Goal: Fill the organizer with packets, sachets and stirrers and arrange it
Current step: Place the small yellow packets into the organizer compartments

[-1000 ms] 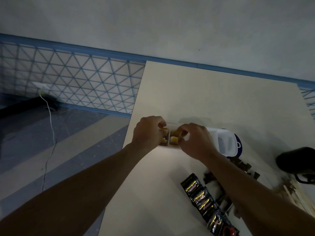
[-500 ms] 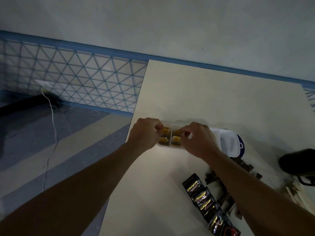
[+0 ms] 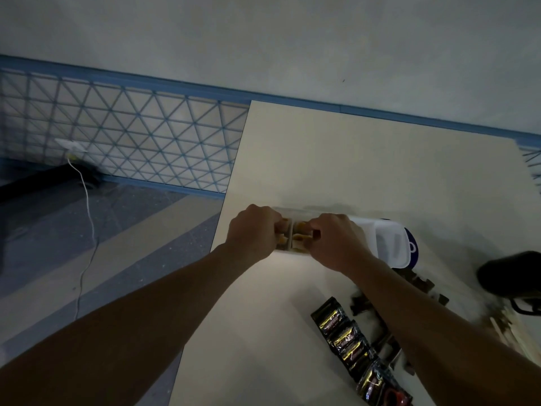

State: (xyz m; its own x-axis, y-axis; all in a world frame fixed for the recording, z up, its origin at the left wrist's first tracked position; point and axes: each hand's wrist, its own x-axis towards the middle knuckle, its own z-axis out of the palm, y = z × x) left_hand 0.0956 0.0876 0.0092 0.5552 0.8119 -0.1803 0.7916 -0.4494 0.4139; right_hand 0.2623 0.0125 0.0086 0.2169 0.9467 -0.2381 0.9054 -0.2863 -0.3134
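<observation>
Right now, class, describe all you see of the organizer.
The organizer is a white plastic-looking tray with divided compartments and rounded corners. It lies flat on the table near its left edge. The left hand and right hand curl their fingers on yellow sachets in its left compartments; the right-end compartment looks empty.

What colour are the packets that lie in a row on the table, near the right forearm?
The packets are black with gold print; the head view shows them.

dim, flat light | soft shadows | wide-angle edge warp | slight blur
</observation>
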